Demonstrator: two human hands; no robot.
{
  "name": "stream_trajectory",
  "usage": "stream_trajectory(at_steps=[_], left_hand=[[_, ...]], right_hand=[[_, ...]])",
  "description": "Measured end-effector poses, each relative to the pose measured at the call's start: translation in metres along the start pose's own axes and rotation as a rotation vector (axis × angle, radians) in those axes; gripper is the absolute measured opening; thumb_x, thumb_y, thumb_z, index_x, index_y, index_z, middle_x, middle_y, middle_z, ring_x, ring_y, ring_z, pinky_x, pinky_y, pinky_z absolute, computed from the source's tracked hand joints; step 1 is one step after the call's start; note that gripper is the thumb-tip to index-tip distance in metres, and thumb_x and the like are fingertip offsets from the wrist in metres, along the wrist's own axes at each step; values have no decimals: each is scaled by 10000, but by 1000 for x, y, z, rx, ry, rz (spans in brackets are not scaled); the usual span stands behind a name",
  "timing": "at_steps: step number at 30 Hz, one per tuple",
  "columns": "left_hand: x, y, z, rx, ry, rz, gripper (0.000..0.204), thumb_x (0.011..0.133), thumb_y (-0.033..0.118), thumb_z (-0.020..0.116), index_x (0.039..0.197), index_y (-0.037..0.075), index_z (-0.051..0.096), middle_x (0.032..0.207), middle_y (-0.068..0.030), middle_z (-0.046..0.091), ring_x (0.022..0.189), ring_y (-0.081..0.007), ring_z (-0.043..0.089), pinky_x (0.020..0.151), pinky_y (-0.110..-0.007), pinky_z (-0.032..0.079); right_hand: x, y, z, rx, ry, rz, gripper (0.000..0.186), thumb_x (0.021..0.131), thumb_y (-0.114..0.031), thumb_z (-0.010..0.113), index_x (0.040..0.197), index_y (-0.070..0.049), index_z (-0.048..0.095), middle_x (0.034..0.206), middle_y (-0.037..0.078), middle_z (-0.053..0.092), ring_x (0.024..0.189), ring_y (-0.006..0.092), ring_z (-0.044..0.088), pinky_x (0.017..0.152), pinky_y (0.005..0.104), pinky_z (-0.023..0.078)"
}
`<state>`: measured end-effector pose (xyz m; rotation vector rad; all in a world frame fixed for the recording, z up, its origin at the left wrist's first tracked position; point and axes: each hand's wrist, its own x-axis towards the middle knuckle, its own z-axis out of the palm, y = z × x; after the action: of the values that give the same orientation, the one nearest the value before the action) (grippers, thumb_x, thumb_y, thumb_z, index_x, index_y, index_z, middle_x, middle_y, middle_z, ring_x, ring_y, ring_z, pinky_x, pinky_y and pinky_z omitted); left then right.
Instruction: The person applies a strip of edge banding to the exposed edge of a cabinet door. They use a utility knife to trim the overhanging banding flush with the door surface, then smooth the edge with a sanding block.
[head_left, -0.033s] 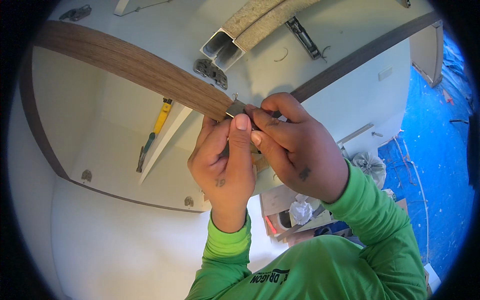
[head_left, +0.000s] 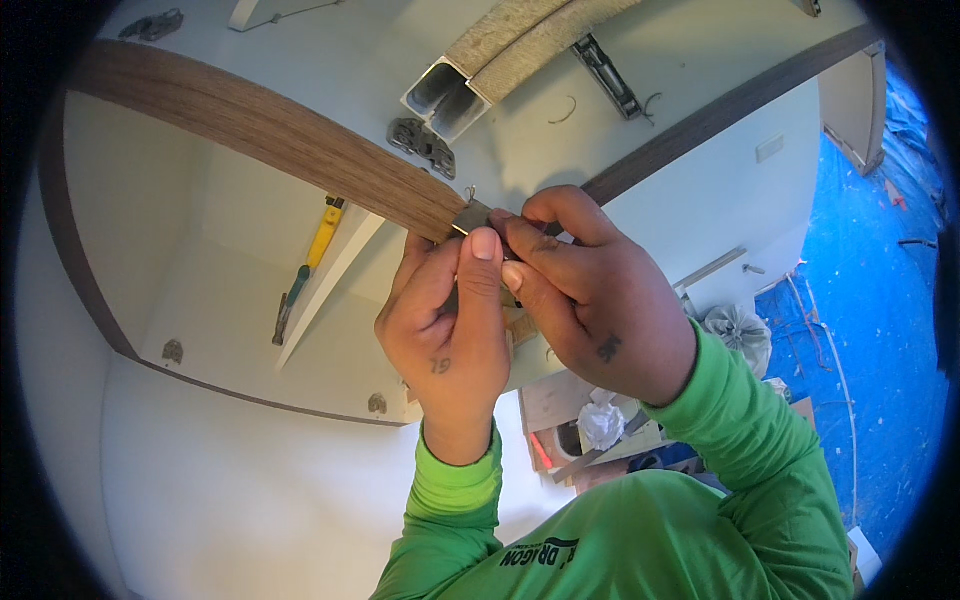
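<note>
The fingers of my left hand (head_left: 440,320) are closed around the end of a brown wood-grain strip (head_left: 280,130), its thumb lying on top. A small flat grey-brown piece with a pale edge (head_left: 472,216) sits at the strip's end, under the fingertips. My right hand (head_left: 610,300) pinches at the same spot, thumb and index finger meeting beside the left thumb. Most of the small piece is covered by my fingers, so its kind cannot be made out. A thin curl (head_left: 471,191) sticks up just beyond it.
Beyond my hands lie dark metal hinge-like fittings (head_left: 420,145), two fuzzy-covered channels (head_left: 470,75) and a black-and-metal hinge (head_left: 607,75). A yellow-and-green tool (head_left: 318,250) rests beside a white strip (head_left: 335,285) at left. Blue sheeting (head_left: 800,400) covers the floor at right, near a tied plastic bag (head_left: 740,330).
</note>
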<state>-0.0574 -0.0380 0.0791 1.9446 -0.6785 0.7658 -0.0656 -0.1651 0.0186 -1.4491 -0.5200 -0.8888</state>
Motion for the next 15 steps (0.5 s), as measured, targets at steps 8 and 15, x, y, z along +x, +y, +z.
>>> stream_trajectory(at_steps=[8,15], left_hand=[[2,-3,-2,44,15,17,192,1023,125,695,970,-50,756,901,-129,730,789,-117,647,716,-245,498],[6,5,0,122,41,-22,184,1017,145,711,958,-20,769,855,-95,739,742,-121,653,702,-253,510]], right_hand=[[1,0,5,-7,38,-19,283,954,-73,659,1203,62,670,1078,175,605,775,361,678,690,432,562],[4,2,9,-36,66,-23,289,964,-80,654,1212,67,666,1061,185,605,796,365,666,696,420,551]])
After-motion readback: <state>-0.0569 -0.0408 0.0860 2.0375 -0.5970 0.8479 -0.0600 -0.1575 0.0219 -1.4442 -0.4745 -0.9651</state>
